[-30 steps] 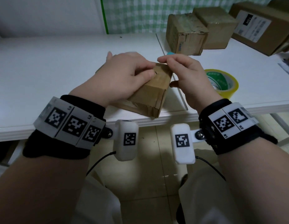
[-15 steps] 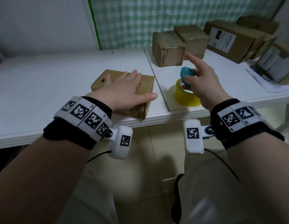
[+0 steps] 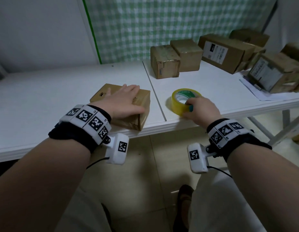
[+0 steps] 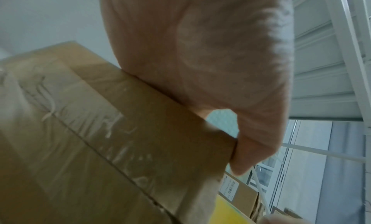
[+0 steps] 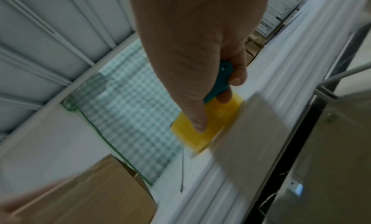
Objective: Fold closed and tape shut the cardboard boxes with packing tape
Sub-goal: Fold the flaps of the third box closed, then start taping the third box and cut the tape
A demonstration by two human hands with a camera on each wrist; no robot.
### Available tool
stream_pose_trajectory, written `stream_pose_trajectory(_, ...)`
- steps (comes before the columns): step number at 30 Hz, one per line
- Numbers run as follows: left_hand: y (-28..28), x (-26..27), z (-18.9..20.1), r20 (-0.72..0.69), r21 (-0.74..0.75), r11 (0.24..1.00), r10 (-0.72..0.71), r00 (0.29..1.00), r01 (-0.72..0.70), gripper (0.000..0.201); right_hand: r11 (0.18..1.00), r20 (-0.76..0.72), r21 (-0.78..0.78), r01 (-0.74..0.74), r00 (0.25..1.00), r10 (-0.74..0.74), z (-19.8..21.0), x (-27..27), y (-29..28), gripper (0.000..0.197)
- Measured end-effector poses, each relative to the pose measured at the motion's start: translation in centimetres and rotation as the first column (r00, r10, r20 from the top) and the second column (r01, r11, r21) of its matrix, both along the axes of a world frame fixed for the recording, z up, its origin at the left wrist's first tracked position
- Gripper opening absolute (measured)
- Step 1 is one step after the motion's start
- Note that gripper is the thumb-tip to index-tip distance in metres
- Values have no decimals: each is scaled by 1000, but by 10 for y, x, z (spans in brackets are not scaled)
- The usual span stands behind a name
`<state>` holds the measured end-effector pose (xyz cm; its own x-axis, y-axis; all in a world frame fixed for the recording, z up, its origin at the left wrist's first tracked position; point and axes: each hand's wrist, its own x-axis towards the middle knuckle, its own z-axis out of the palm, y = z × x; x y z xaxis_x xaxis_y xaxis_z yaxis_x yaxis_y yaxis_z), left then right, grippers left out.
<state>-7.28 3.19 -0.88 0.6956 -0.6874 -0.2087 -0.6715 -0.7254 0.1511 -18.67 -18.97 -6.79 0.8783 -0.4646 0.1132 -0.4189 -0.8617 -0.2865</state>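
Note:
A small brown cardboard box (image 3: 143, 99) lies closed and flat near the white table's front edge (image 3: 162, 128). My left hand (image 3: 128, 99) rests on its top with straight fingers, the thumb along the near right edge. In the left wrist view the thumb (image 4: 240, 160) presses on the corner of the taped box (image 4: 120, 148). To the right stands a yellow packing tape roll (image 3: 179, 101). My right hand (image 3: 197, 108) grips its near rim, with a small teal cutter (image 3: 191, 108) held in the same fingers. The right wrist view shows the thumb on the roll (image 5: 218, 129) and the cutter (image 5: 218, 84) above it.
Several closed cardboard boxes stand at the back right: two small ones (image 3: 164, 61) (image 3: 187, 54), a long labelled one (image 3: 227, 54) and a tilted one (image 3: 275, 72) on a paper sheet (image 3: 255, 92). A seam (image 3: 155, 97) between two tabletops runs between box and tape.
Both hands held the box tilted a second ago. It now lies flat under my left hand. My right hand, carrying the teal cutter, moved right and down and took hold of the tape roll.

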Motion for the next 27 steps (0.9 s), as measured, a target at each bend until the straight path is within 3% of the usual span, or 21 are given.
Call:
stream_pose_trajectory(2, 4, -1, 2, -33, -9, 999, -32, 999, 31, 84, 997, 33, 78, -12, 999, 10, 0, 0, 0, 36)
stream_pose_trajectory(4, 7, -2, 3, -63, -7, 999, -48, 997, 48, 82, 965, 164, 261, -30, 986, -13, 5, 1, 0, 30)
stream_pose_trajectory(7, 9, -4, 8, -93, -17, 999, -38, 995, 36, 80, 811, 361, 567, -142, 928, -89, 20, 0, 6, 20)
stream_pose_trajectory(9, 8, -6, 15, -101, -138, 990, -15, 995, 1, 77, 721, 407, 656, -222, 909, -91, 32, -3, 14, 18)
stream_pose_trajectory(12, 1, -10, 29, -141, -439, 894, 37, 989, -96, 69, 662, 466, 676, -325, 884, -42, 45, -6, 25, 17)
stream_pose_trajectory(14, -5, -14, 36, -180, -547, 825, 46, 983, -139, 62, 653, 491, 664, -364, 871, -15, 50, -7, 33, 15)
stream_pose_trajectory(17, -12, -18, 44, -196, -612, 776, 42, 980, -156, 55, 649, 511, 647, -401, 859, 22, 54, -9, 43, 14)
stream_pose_trajectory(20, -15, -22, 46, -223, -696, 696, 20, 975, -174, 32, 665, 518, 625, -409, 854, 38, 56, -11, 50, 12)
stream_pose_trajectory(27, -17, -23, 45, -117, -774, 607, 139, 983, -178, 10, 747, 521, 544, -383, 852, 57, 58, -14, 57, 20)
